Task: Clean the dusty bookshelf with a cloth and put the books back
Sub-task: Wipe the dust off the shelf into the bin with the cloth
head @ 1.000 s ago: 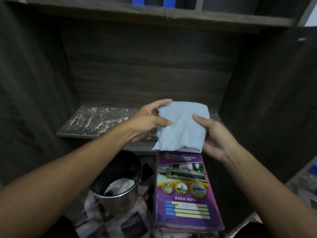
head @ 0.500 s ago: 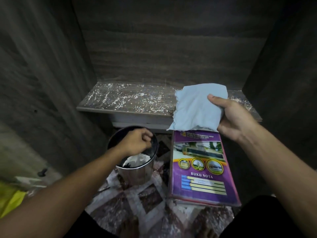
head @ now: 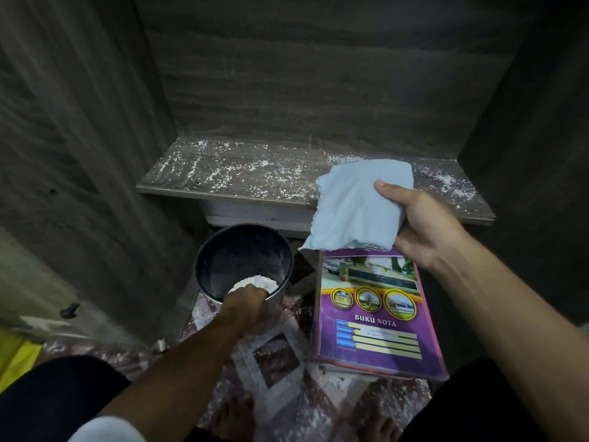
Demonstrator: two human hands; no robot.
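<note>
My right hand (head: pixel 427 231) grips a folded light blue cloth (head: pixel 357 205), thumb on top, just above the front right edge of the low dusty shelf (head: pixel 236 173). White specks cover the dark wood shelf board. A stack of books (head: pixel 376 320) with a purple "BUKU NOTA" cover on top lies on the floor below the cloth. My left hand (head: pixel 245 303) is curled over the near rim of a round metal bin (head: pixel 223 250) on the floor; its fingertips are hidden inside, next to something white in the bin.
Dark wooden side panels (head: pixel 95 122) and a back wall enclose the shelf. The patterned floor (head: pixel 277 358) is dusted with white. My bare feet (head: pixel 236 416) stand below the bin. A yellow object (head: pixel 16 355) lies at the far left.
My left hand let go of the cloth and dropped to the bin's rim. The right hand kept the cloth, now held alone over the shelf's right front edge. The view tilted down.
</note>
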